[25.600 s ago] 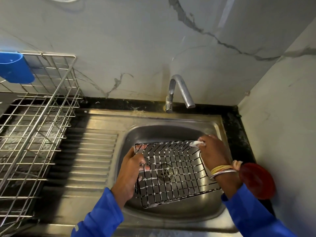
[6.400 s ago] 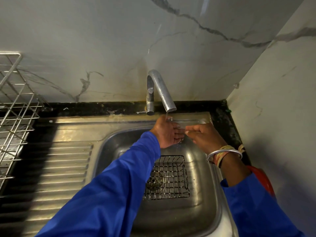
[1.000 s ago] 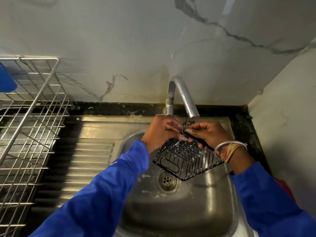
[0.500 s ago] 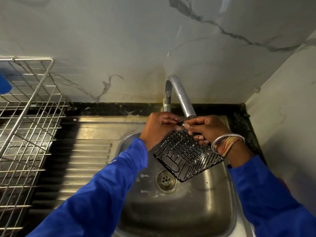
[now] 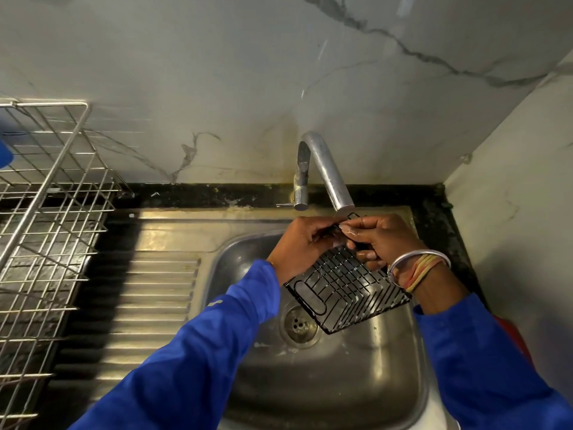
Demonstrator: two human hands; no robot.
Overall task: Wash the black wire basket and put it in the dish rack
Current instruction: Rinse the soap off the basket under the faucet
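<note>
you've lifted the black wire basket (image 5: 347,293) off the sink (image 5: 310,383) floor; it hangs tilted over the basin, top edge under the tap (image 5: 331,175). your left hand (image 5: 302,243) and right hand (image 5: 381,240) each pinch that top edge with curled fingers, well apart from the dish rack (image 5: 46,243).

I see both hands meeting just below the tap (image 5: 328,172) spout. The left hand (image 5: 302,243) and right hand (image 5: 381,240) pinch the upper edge of the black wire basket (image 5: 347,290), their curled fingers (image 5: 356,226) touching. The basket hangs tilted below the fingers, above the steel sink (image 5: 310,392), with the drain (image 5: 299,325) under its lower left corner. A silver bangle (image 5: 418,259) circles the right wrist. The dish rack (image 5: 46,228) stands well left of the fingers, on the dark desk (image 5: 217,192).
</note>
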